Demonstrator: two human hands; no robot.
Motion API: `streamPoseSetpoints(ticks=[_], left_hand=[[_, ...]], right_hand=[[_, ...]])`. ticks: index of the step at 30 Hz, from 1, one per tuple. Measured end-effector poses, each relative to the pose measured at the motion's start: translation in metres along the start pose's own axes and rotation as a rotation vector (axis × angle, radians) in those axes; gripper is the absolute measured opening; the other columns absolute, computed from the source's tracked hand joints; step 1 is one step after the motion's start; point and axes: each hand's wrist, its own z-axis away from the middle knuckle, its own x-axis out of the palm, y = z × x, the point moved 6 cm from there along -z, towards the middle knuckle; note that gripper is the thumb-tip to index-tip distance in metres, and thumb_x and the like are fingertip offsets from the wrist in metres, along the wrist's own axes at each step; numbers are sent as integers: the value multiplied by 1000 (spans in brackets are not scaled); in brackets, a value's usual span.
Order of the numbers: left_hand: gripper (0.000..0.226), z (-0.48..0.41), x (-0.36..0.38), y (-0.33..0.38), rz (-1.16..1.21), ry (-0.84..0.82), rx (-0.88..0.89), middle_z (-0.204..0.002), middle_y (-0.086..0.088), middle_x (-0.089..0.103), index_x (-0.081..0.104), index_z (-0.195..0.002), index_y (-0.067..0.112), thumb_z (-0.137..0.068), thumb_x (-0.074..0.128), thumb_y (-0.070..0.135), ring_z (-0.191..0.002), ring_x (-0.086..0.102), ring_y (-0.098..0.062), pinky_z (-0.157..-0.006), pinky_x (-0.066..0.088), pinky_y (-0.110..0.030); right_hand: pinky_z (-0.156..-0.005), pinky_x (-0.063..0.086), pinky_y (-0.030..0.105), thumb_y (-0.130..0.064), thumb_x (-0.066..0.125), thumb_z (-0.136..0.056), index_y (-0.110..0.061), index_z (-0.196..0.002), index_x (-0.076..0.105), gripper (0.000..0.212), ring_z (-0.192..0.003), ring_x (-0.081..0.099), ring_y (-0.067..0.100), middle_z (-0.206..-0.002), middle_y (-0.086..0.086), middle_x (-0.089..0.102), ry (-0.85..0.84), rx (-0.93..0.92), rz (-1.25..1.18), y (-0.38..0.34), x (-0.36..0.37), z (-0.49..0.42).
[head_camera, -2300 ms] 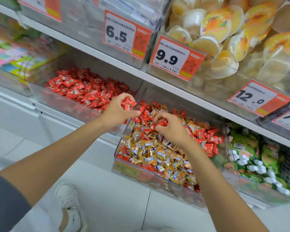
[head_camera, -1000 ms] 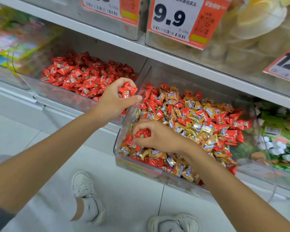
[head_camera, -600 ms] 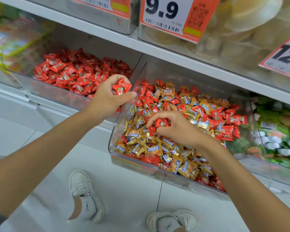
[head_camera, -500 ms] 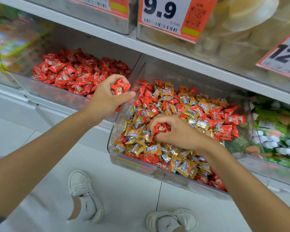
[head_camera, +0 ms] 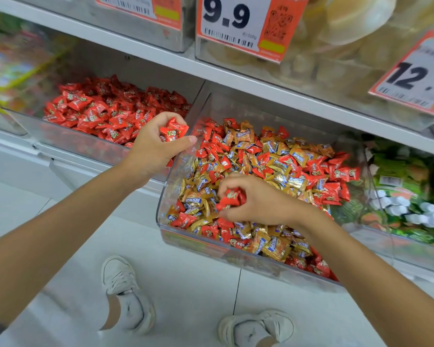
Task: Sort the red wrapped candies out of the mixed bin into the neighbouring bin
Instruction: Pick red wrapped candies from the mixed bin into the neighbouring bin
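Red wrapped candies [head_camera: 174,131] sit bunched in the left hand [head_camera: 153,151], whose fingers curl round them just above the wall between two clear bins. We see the right hand [head_camera: 261,204] low in the mixed bin [head_camera: 172,242], pinching one more red candy [head_camera: 231,197], perhaps two, since blur smears the wrappers. Gold wrapped candies [head_camera: 273,246] lie mingled with red ones all around it. The neighbouring bin [head_camera: 68,144], to the left, holds a heap of red pieces.
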Motion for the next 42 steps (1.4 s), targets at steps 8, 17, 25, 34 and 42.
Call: streamPoseSetpoints(ticks=[8,17,25,34,42], left_hand=[[22,-1,-1,0,-15,7,3,-87,16,56,60,-92,28,-78,76,24,-81,56,-14,-85,49,-44],[21,2,0,4,-32,0,-2,-89,14,55,61,-98,16,-82,74,18,-76,56,-7,-76,49,-29],[16,9,2,9,-37,33,-27,-96,16,54,59,-93,19,-84,72,18,-74,57,11,-70,43,-9],[19,26,-26,4,65,70,-49,-75,0,59,59,-106,11,-89,67,14,-45,52,-10,-48,47,-27],[32,-13,-163,-18,-220,385,-9,-105,2,58,54,-107,17,-82,74,18,-99,55,-16,-87,39,-27]], right_hand=[[-59,42,24,-13,67,-86,-28,-114,70,32,-65,49,11,-97,-9,60,-20,-152,60,-27,12,-22],[-84,46,31,-22,75,-83,-25,-88,71,8,-91,54,10,-96,-6,56,-18,-130,80,-26,29,-28],[-44,40,28,-14,68,-88,-25,-78,62,17,-52,48,19,-103,18,68,344,31,-273,-14,-24,11],[-46,38,30,-6,69,-84,-18,-75,63,16,-55,46,23,-94,13,68,628,71,-439,-32,-27,11],[-52,41,22,-6,69,-82,-16,-77,63,12,-51,49,9,-63,-8,58,713,-65,-235,-101,-26,-76]])
